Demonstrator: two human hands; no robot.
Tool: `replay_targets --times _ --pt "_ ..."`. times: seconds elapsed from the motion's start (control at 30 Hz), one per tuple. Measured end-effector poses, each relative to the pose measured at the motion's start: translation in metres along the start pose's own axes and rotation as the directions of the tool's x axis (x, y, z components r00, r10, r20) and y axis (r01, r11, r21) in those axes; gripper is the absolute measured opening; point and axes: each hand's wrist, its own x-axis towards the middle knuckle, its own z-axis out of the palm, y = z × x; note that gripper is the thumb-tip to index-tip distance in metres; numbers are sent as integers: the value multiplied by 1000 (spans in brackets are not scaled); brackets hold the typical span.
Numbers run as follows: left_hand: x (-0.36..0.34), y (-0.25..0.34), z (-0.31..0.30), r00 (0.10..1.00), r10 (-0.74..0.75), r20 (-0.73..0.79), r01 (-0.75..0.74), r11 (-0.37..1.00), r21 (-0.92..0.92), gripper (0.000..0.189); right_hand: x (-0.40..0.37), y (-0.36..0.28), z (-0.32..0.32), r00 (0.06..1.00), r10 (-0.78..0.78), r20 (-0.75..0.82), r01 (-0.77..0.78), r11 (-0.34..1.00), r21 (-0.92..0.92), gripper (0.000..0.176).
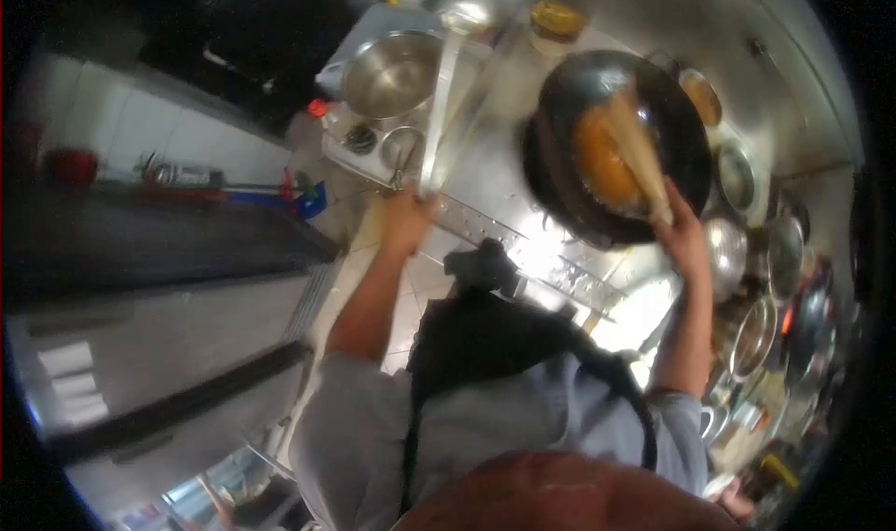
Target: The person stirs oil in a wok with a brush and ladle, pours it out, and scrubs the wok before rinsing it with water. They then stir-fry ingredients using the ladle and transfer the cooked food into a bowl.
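As wok (616, 139) sat on steel bench (499, 172) holding orange liquid, right hand (684, 242) had grip wrapped round bamboo brush (639, 153), bristles down in wok so they reached liquid. Left hand (408, 216) had grip clenched on long ladle (441, 102), scoop end raised left of wok, beside steel pot (392, 74), likely clear of heat. Steel bowls (737, 176) stood right of wok, within reach. No writing was legible; view blurred.

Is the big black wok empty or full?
Not empty: an orange pool sits inside the wok, where the right hand holds a brush.
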Motion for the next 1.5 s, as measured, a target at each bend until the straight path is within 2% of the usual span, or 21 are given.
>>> replay_targets --times 0.03,0.07,0.1,0.13,0.2,0.27,0.4,0.5,0.6,0.73,0.83,0.97,1.1,1.17,1.23,1.27,1.33,1.37,1.4,1.43,1.5 --pt "31 14 -31 923 -372 96 384 894 -231 43 -10 -7 -1 994 84 73 -80 996 -49 64" --pt "51 -6 -40 868 -460 185 496 792 -357 37 -9 -28 -12 962 231 144 -183 940 -287 62" --pt "79 -15 -45 869 -491 55 493 855 -157 31 -11 -52 -25 927 298 226 -228 929 -292 58" --pt "93 -19 -55 759 -585 286 643 607 -467 28 -9 -69 -31 880 404 250 -281 866 -413 57" --pt "130 -70 -36 868 -484 112 495 828 -264 21 -5 -68 -32 871 381 309 -115 771 -627 50" --pt "148 -105 -22 811 -537 232 562 606 -563 16 20 -8 -9 825 451 340 -80 689 -720 32" --pt "163 -115 -23 767 -516 383 642 606 -470 16 100 12 10 870 431 239 -63 578 -813 19" --pt "159 -87 -32 792 -563 235 608 692 -389 17 119 17 54 897 423 126 -191 629 -753 30" --pt "162 -98 -18 894 -435 109 448 856 -257 19 82 -37 41 788 524 324 -262 762 -593 33" --pt "166 -153 7 970 -241 -28 238 967 -93 28 50 -3 -16 778 449 439 -51 742 -669 41" --pt "167 -157 7 959 -284 -8 284 959 -1 34 80 15 -25 827 527 197 -118 505 -855 31" --pt "164 -129 -19 920 -379 99 387 918 -85 39 119 31 55 924 379 -51 -270 553 -788 28" --pt "154 -135 -24 933 -358 34 359 933 -19 39 88 13 80 905 382 185 -161 712 -684 37" --pt "131 -104 -36 896 45 -441 81 962 261 40 58 -21 41 809 412 418 -88 789 -608 42" --pt "93 -59 -39 879 81 -470 -6 987 159 38 30 -13 -4 860 278 428 -5 843 -539 41" --pt "71 -37 -36 857 113 -503 -97 994 58 37 43 27 -15 757 468 456 -64 748 -661 38" --pt "16 -22 4 972 185 -146 -189 982 -10 32 68 -10 -43 736 568 368 -26 568 -823 33" --pt "-11 7 22 980 196 25 -180 937 -300 32 85 4 -37 797 542 267 -101 555 -826 31" --pt "-37 23 44 971 220 97 -198 960 -197 36 103 24 -22 844 512 161 -175 547 -819 28" --pt "-49 39 45 888 152 434 7 940 -342 43 116 44 6 940 340 -15 -202 522 -829 22" --pt "-68 61 54 912 132 388 2 945 -328 49 136 35 53 940 340 29 -168 534 -829 29"
